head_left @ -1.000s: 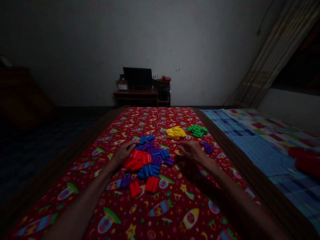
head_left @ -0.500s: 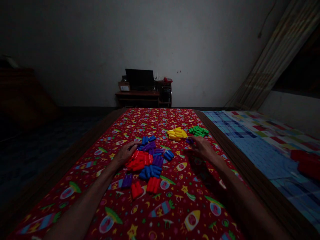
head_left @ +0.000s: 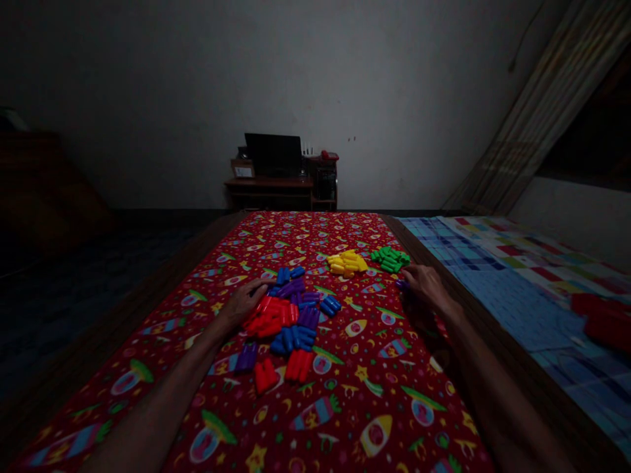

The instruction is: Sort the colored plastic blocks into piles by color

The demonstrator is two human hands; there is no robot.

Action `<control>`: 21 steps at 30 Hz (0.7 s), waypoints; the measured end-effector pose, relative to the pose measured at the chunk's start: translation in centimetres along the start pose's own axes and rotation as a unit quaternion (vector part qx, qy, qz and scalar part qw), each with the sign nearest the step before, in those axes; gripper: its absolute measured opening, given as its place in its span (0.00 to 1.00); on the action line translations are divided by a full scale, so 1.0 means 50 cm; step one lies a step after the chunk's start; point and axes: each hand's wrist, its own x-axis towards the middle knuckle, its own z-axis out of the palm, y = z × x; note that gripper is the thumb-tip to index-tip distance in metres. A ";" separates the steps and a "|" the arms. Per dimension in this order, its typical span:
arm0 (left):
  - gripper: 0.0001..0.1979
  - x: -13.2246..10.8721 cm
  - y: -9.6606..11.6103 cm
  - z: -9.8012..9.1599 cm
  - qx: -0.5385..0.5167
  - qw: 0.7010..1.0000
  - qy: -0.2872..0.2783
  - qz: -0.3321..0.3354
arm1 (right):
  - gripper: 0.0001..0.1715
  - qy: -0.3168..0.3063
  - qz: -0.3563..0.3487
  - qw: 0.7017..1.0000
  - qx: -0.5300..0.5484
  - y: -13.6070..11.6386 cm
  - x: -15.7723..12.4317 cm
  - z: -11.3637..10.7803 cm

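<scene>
A mixed heap of red plastic toy blocks (head_left: 271,316), blue blocks (head_left: 294,338) and purple blocks (head_left: 309,318), shaped like joined tubes, lies left of centre on a red patterned cloth (head_left: 359,427). At its left edge rests my left hand (head_left: 246,302), fingers stretched out against the blocks. My right hand (head_left: 428,288) is closed on a purple toy block (head_left: 402,284) at the cloth's right side. Just beyond that hand sits a pile of green blocks (head_left: 390,259), with a pile of yellow blocks (head_left: 346,263) to its left.
A blue and checked bedspread (head_left: 493,282) spreads to the right, with a red cloth item (head_left: 601,318) on it. Against the far wall stands a small desk (head_left: 269,190) with a black monitor (head_left: 273,155). A curtain (head_left: 522,131) hangs at the right.
My right hand has moved right with the purple toy block, from in front of the yellow pile to beside the green one. My left hand stays at the mixed heap.
</scene>
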 end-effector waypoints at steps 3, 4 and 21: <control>0.28 -0.001 -0.002 0.002 0.000 1.000 -0.001 0.000 | 0.18 0.013 -0.083 0.994 0.066 -0.085 -0.005 0.016; 0.28 -0.001 -0.003 0.003 0.000 1.000 -0.001 0.001 | 0.18 -0.002 -0.118 0.988 0.098 -0.117 -0.008 0.028; 0.25 -0.002 -0.011 0.004 0.005 1.000 -0.001 0.010 | 0.15 -0.136 -0.286 0.937 0.149 -0.320 0.007 0.128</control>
